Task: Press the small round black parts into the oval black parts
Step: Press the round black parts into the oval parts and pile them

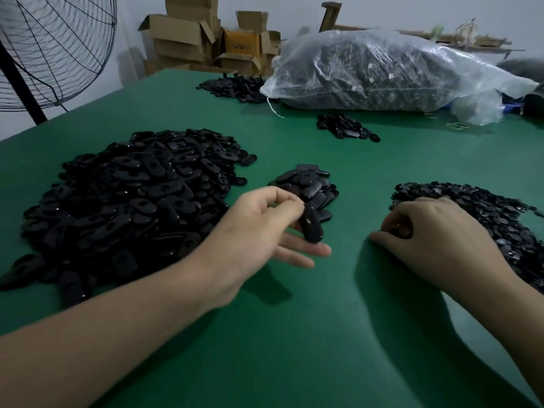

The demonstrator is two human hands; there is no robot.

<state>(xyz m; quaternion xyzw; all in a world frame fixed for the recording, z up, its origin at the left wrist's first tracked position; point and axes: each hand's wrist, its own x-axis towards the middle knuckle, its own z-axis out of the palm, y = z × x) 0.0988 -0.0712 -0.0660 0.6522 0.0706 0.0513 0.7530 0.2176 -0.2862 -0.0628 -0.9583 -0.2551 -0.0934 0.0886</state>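
Dim, cool, even light from above. Soft dark shadows on green table [338,348] under left hand [259,231] and right hand [435,240]. Faint glints on pile of oval black parts [123,201]; white glare on plastic bag [382,60]. Fan [59,54] bowed by wide lens. Far right edge smeared.

A left hand [266,228] is pinching one oval black part [310,226] above a green table [294,334]. Just right of it, a right hand [432,240] is curling over small round black parts [482,213].

Small assembly workshop, bulk handwork. The green-matted bench [382,160] carries loose heaps of black oval plastic parts [126,198]; clear plastic sack [382,69] stuffed with more dark parts at the back. Opened brown cardboard cartons [188,39] stacked by the wall, black wire-caged pedestal fan [56,48] alongside.
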